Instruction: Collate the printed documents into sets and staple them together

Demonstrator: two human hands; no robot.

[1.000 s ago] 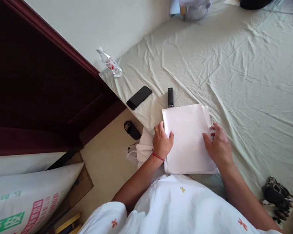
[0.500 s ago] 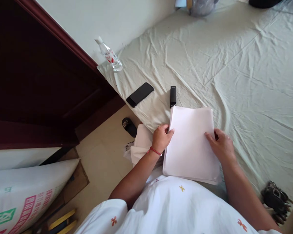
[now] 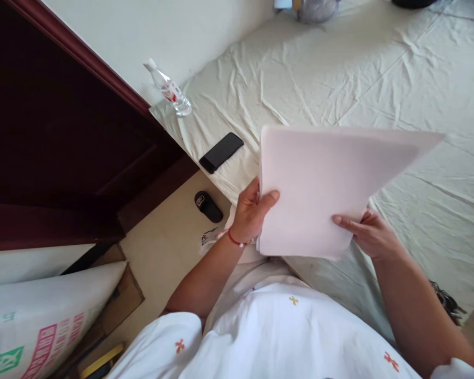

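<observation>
- Wrinkled, pale green cloth surface [image 3: 339, 79], filling the upper right; its near left corner region lies by the person's lap, its left edge slanting up to a far left corner against the wall.
- Large white sack [image 3: 51, 305] with red and green print, on the floor well apart from the surface's left edge.
- Stack of blank white paper [image 3: 308, 195], held over the near part of the surface, close to its left edge; layers show along the stack's left side, while its far right corner flares out to a point; it looks raised and bent.
- Right hand [image 3: 375, 231] at the stack's near right side, thumb flat on top, fingers under the sheet, clamping it; left hand [image 3: 250, 210] at the left side, thumb on top, fingertips hidden behind, seemingly clamped too.
- The step in hand seems to be lifting and handling the loose sheets; the next move seems to call for a firm pinch on both sides, level support for the flared corner and edges kept together.
- Clear bottle [image 3: 169, 89], upright at the far left corner; black phone [image 3: 221, 152], flat along the left edge.
</observation>
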